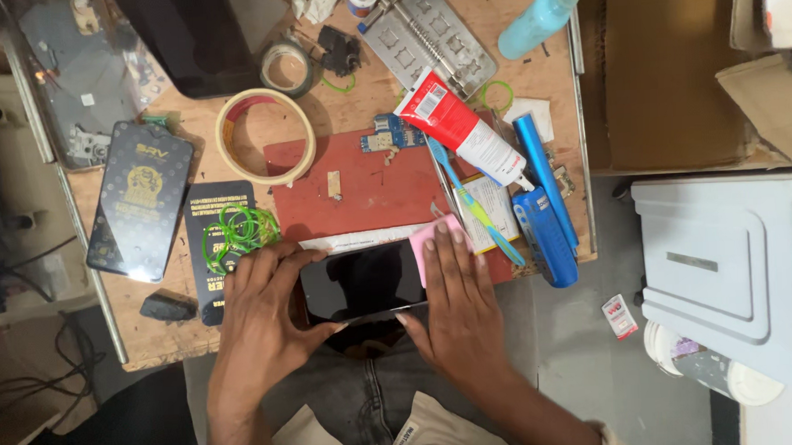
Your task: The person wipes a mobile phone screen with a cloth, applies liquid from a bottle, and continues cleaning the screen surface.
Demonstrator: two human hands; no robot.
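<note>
A black phone (363,281) with a glossy dark screen lies flat on a red mat (369,193) at the bench's near edge. My left hand (263,315) grips its left end, thumb along the near edge. My right hand (456,304) rests on its right end, pressing a small pink card (432,240) flat against the screen with the fingertips. A white strip (361,240) lies just beyond the phone.
On the wooden bench (503,17) lie a red-and-white tube (458,128), a blue tool (545,208), a toothbrush (474,207), a tape roll (266,135), green rubber bands (238,230), two dark packets (141,201), a metal jig (429,33) and a blue squeeze bottle (538,20). A white box (722,264) stands to the right.
</note>
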